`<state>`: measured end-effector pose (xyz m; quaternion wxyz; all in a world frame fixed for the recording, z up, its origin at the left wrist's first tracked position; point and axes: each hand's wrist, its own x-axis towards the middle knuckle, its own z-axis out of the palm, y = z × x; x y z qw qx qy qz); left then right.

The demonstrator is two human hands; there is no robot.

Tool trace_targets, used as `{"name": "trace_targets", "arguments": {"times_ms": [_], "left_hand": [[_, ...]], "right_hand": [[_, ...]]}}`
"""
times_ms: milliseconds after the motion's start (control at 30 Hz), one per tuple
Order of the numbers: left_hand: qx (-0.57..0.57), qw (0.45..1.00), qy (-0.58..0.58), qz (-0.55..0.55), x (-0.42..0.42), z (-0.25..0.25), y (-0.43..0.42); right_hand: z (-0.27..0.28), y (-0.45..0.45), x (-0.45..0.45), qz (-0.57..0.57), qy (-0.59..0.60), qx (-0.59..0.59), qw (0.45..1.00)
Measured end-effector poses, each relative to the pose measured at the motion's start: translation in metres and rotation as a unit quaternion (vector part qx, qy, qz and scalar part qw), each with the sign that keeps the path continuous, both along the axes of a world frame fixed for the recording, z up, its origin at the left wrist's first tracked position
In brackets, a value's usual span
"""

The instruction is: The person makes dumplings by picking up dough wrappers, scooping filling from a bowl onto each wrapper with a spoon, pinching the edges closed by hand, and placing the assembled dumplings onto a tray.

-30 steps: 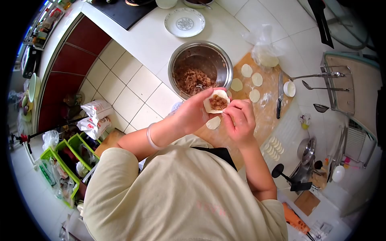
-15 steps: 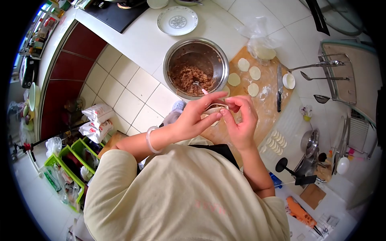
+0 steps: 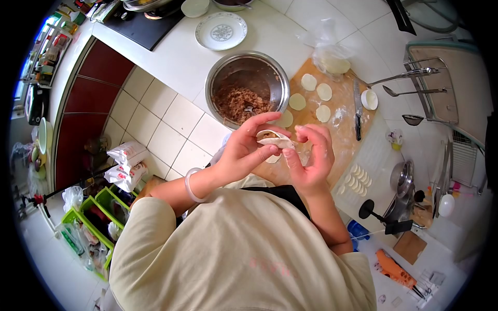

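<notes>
My left hand (image 3: pixel 249 142) holds a partly folded dumpling (image 3: pixel 276 140) between thumb and fingers, and brown filling shows in its open side. Close to the dumpling's right end is my right hand (image 3: pixel 315 155), its thumb tip at the dough's edge and its index finger lifted apart from the thumb. Beyond the hands, a steel bowl (image 3: pixel 282 83) holds minced filling (image 3: pixel 238 103). Several round dough wrappers (image 3: pixel 309 82) lie on the floury wooden board (image 3: pixel 345 140).
A knife (image 3: pixel 358 116) and a small white bowl (image 3: pixel 369 99) sit along the board's right side. Rows of shaped dumplings (image 3: pixel 358 180) lie to the right. A patterned plate (image 3: pixel 221 31) rests beyond the steel bowl. A plastic bag (image 3: pixel 332 54) of dough stands at the board's far corner.
My right index finger has lifted from the dumpling, where it was pinching with the thumb. The dumpling's open side now shows more. The whole view has shifted slightly.
</notes>
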<state>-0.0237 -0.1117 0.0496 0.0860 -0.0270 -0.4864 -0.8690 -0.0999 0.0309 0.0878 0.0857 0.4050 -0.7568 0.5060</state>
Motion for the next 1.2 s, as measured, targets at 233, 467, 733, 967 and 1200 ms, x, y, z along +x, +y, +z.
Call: {"name": "trace_targets", "arguments": {"times_ms": [233, 467, 733, 967, 1200], "left_hand": [[0.042, 0.999, -0.009, 0.003, 0.000, 0.000, 0.008], [0.071, 0.997, -0.034, 0.017, 0.000, 0.003, 0.012], [0.084, 0.995, -0.044, 0.000, 0.000, -0.001, 0.012], [-0.004, 0.999, -0.042, -0.012, -0.003, 0.003, 0.006], [-0.238, 0.970, -0.011, -0.041, -0.009, 0.016, -0.011]], "right_hand": [[-0.013, 0.007, -0.003, -0.002, 0.093, 0.002, 0.996], [-0.010, 0.002, 0.004, -0.032, 0.028, 0.001, 0.999], [-0.023, 0.006, 0.000, -0.027, 0.099, -0.026, 0.994], [-0.011, 0.007, -0.006, 0.010, 0.053, 0.011, 0.999], [-0.005, 0.007, -0.008, 0.030, -0.001, 0.018, 0.999]]}}
